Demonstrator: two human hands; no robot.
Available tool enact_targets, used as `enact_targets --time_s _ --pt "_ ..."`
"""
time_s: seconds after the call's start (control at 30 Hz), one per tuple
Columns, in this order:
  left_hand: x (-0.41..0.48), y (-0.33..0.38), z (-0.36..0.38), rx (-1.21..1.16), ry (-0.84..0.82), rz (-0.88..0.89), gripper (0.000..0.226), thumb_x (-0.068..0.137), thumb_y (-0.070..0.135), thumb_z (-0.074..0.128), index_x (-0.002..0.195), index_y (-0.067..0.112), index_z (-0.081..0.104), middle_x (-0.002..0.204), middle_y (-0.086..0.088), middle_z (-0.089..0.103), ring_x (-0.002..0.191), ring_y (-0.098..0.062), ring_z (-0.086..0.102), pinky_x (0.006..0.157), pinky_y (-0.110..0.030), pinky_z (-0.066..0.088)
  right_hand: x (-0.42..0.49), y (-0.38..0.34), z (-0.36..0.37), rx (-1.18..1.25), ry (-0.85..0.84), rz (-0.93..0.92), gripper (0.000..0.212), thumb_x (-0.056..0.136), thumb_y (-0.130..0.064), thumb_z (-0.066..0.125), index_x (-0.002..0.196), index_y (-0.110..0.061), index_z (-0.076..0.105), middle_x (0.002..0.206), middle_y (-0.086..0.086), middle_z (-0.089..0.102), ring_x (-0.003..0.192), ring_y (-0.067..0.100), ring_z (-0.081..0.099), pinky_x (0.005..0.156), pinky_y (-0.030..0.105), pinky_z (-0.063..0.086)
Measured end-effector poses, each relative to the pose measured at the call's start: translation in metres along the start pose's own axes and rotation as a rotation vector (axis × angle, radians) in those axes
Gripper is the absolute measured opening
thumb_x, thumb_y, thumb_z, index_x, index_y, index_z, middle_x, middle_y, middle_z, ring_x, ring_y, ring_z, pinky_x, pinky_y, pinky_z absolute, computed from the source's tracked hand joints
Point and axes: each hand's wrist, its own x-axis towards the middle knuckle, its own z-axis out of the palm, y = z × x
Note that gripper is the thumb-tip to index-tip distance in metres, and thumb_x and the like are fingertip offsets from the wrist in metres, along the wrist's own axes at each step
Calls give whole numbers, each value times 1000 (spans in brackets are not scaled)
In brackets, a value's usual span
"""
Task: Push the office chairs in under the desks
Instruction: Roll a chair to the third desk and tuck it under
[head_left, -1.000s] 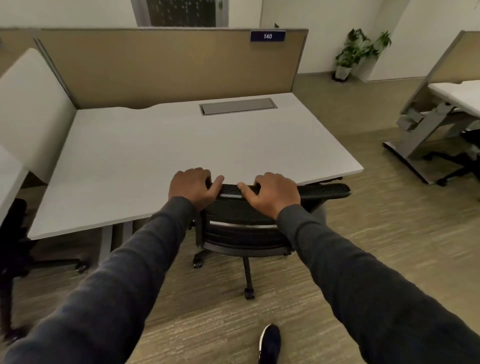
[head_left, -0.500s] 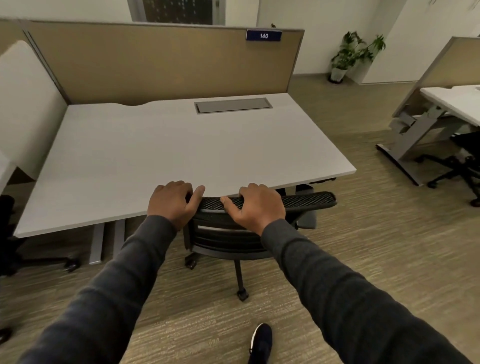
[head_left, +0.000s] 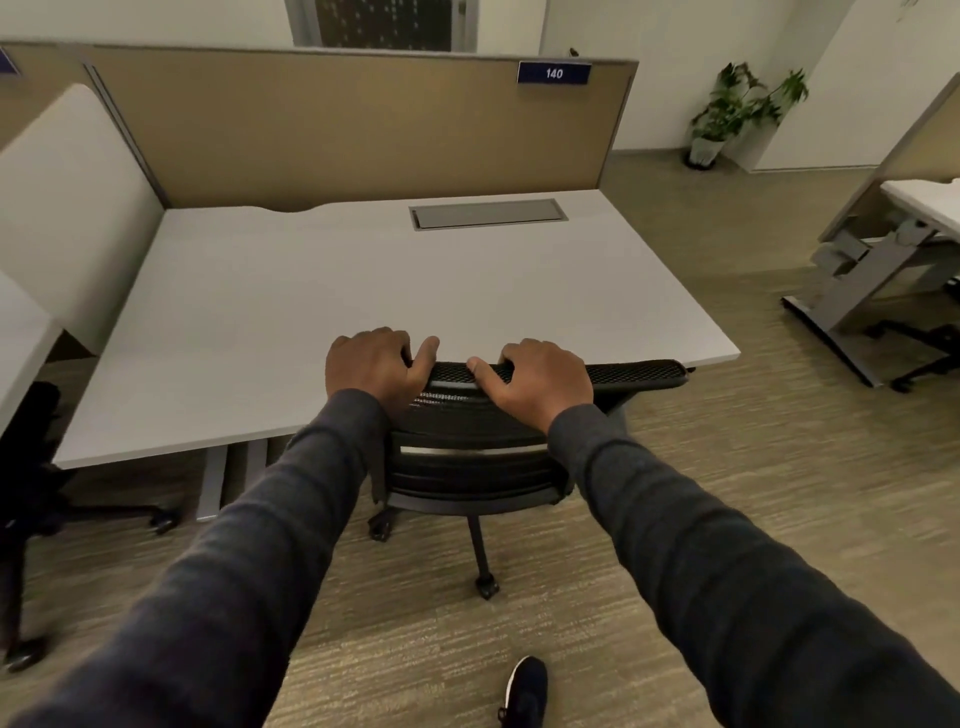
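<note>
On the top rail of the mesh office chair (head_left: 470, 457), both of your hands are closed in a grip: the left hand (head_left: 371, 366) holds the left end of the rail, fingers curled over the far side and thumb lying along the near side, and the right hand (head_left: 537, 382) holds it a little right of the middle in the same way. Your grip sits left of the backrest centre, because the right part of the rail stands free beyond your right hand. My advice is to push with equal force from both hands, low and forward, so the chair rolls straight and does not turn on its casters (head_left: 485, 587).

Both arms are stretched forward, almost straight, in dark sleeves (head_left: 727, 571), with the wrists bent a little down toward the rail.

The chair stands at the near edge of the white desk (head_left: 322, 291), toward its right half. Its backrest top is touching or just beside the desk edge; I cannot tell which. The seat seems already under the desktop, so I judge this chair nearly finished. Watch your fingers (head_left: 374, 338) between rail and desk edge.

Farther out, another dark chair (head_left: 31, 467) stands at the left, and one more (head_left: 930, 348) under the desk at the right.
</note>
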Motion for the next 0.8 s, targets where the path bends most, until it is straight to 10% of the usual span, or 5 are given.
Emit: enact_targets --time_s 0.8 --pt "-13 10 0 31 -69 19 63 88 70 22 90 22 62 88 2 60 86 -21 54 76 -37 35 1 4 0 37 9 -58 70 91 -77 26 91 -20 68 80 -3 61 72 20 55 66 35 40"
